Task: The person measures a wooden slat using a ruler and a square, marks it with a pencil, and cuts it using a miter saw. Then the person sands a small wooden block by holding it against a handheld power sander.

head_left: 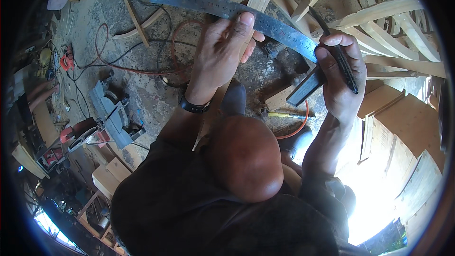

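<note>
A try square with a long steel blade [199, 2] spans the space in front of me, its dark stock [305, 86] hanging from the right end. My left hand [222, 50] is closed, thumb pressing on the blade, fingers around a narrow wooden strip [258, 1] that passes beneath it. The strip runs down toward my lap, partly hidden by the hand and forearm. In my right hand [343, 71] is a slim black pen [342, 61], held slanting across the fingers. That same hand also grips the square at its corner, where blade and stock meet.
Curved wooden ribs [379, 14] fill the upper right. A mitre saw [111, 114] stands on the floor at left, near red and black cords [137, 72]. By my feet lies a yellow-handled tool [286, 114]. Another person's arm [42, 96] shows at far left.
</note>
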### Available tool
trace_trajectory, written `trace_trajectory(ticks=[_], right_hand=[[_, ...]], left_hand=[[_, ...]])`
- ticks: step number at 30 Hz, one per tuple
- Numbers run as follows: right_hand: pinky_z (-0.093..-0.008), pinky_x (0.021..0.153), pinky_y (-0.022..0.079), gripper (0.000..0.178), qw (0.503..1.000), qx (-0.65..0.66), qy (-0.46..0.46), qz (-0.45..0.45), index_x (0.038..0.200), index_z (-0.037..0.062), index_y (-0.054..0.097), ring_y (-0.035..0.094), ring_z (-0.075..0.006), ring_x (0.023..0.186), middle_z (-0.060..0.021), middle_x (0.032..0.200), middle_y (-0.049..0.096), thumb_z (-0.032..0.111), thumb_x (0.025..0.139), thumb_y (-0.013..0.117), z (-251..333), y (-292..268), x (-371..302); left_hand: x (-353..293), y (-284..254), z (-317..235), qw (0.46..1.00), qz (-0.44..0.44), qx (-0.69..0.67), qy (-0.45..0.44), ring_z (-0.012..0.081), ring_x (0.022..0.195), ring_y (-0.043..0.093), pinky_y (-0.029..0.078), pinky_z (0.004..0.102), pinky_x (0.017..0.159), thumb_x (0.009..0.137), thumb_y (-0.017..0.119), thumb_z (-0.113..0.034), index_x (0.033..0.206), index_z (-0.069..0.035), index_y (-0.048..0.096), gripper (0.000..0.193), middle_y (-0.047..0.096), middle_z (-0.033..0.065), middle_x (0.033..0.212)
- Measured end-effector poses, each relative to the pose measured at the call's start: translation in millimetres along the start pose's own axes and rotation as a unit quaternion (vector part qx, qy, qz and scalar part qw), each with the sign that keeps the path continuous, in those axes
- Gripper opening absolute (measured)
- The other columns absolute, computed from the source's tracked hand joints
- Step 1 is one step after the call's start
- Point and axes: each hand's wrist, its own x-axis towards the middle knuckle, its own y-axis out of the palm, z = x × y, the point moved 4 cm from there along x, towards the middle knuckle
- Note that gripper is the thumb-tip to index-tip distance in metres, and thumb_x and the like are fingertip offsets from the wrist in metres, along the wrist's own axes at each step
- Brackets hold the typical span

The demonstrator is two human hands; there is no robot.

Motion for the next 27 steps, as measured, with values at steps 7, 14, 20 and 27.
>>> trace_trajectory(ticks=[7,14,20,27], right_hand=[[-0.0171,0.062,0.029,0.021,1.0,0.004,-0.01,0.007,0.114,0.0063,0.063,0.041,0.0006,0.07,0.0076,0.084,0.055,-0.005,0.096,0.064,-2.5,-1.7,0.0],[-0.0168,0.064,0.031,0.023,1.0,0.006,-0.024,0.014,0.114,0.0062,0.062,0.042,-0.0001,0.071,0.0064,0.086,0.056,-0.007,0.096,0.063,-1.7,-1.0,0.2],[-0.0183,0.067,0.033,0.024,0.999,0.011,-0.032,0.015,0.114,0.0061,0.061,0.044,-0.0013,0.076,0.0048,0.091,0.056,-0.007,0.095,0.063,-4.7,-0.8,1.4],[-0.02,0.077,0.041,0.02,0.992,-0.099,-0.08,-0.021,0.114,0.0031,0.063,0.053,-0.0048,0.085,0.0,0.1,0.062,-0.003,0.095,0.067,14.7,5.6,-3.4]], left_hand=[[0.2,-2.3,1.8,0.999,0.021,0.022,0.011,0.0105,0.063,0.056,0.046,0.0252,0.054,0.106,0.057,-0.046,0.103,-0.003,0.059,0.044,0.069,0.0119,0.087],[0.5,-2.4,1.2,0.999,0.029,0.031,0.019,0.0106,0.062,0.057,0.046,0.0255,0.054,0.107,0.056,-0.045,0.103,-0.002,0.059,0.043,0.069,0.0119,0.085],[1.4,-3.6,2.3,0.999,0.026,0.032,0.014,0.0106,0.062,0.057,0.046,0.0254,0.053,0.107,0.055,-0.043,0.104,-0.002,0.059,0.041,0.069,0.0117,0.085],[2.8,-5.7,4.8,1.0,0.01,0.013,0.016,0.0106,0.061,0.057,0.045,0.0245,0.052,0.107,0.057,-0.042,0.105,-0.003,0.061,0.04,0.069,0.0113,0.086]])
